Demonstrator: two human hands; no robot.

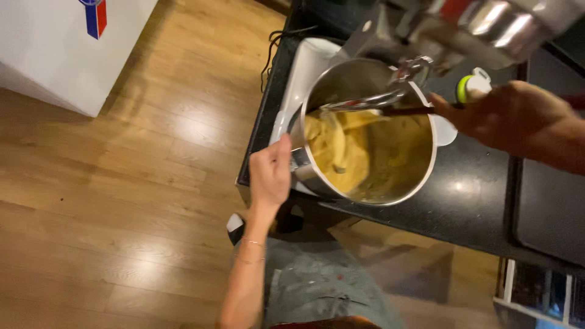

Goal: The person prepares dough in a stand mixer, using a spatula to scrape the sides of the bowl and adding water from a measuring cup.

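A steel mixing bowl [317, 91] sits in a white stand mixer base [308, 64] on a black counter. Yellow batter [359, 152] fills its lower half. My left hand [271, 170] grips the bowl's handle on its near left side. My right hand [512, 116] comes in from the right, shut on a dark-handled spatula [408, 111] that reaches across the bowl's rim into the batter. The mixer's tilted metal head [481, 24] and beater [372, 100] hang above the bowl.
The black counter [463, 201] runs along the right, its edge next to my body. A wooden floor [122, 183] spreads left. A white appliance [61, 49] stands at top left. Black cables [274, 45] hang off the counter's far corner. A green-and-white small object [472, 85] lies behind the bowl.
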